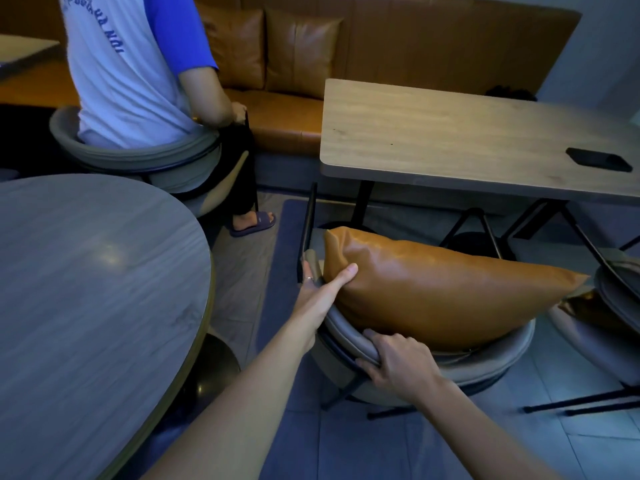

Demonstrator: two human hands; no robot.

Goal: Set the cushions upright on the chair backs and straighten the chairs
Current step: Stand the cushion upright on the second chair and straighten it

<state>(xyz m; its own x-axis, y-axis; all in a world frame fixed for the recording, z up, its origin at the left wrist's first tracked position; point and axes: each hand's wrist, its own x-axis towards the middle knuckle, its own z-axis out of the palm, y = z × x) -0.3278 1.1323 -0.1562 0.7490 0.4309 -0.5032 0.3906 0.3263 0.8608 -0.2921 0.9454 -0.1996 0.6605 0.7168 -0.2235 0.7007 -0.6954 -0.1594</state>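
So the cushion (433, 289) is a tan, leathery-looking pillow, smooth and a bit shiny, puffed up in the middle with pointy corners. It's sitting in the grey round-backed chair (485, 362), leaning on the curved back, tilted so its right corner pokes out past the chair's edge.

Left hand (320, 292) is on the chair's left rim, thumb pressed against the cushion's left side, other fingers wrapped around the rim, so that grip is grasping the chair. There's a ring on one finger. Right hand (398, 365) is clenched over the top of the chair back, just below the cushion.

Count: three grey chairs in view, this one, another (616, 292) at the right edge, and one (138, 157) with a person (131, 64) sitting in it. Three tan cushions, counting the two (266, 50) on the sofa (450, 43). Two desks, a round one (86, 289) and a rectangular one (467, 140) with a dark phone (601, 160) on it.
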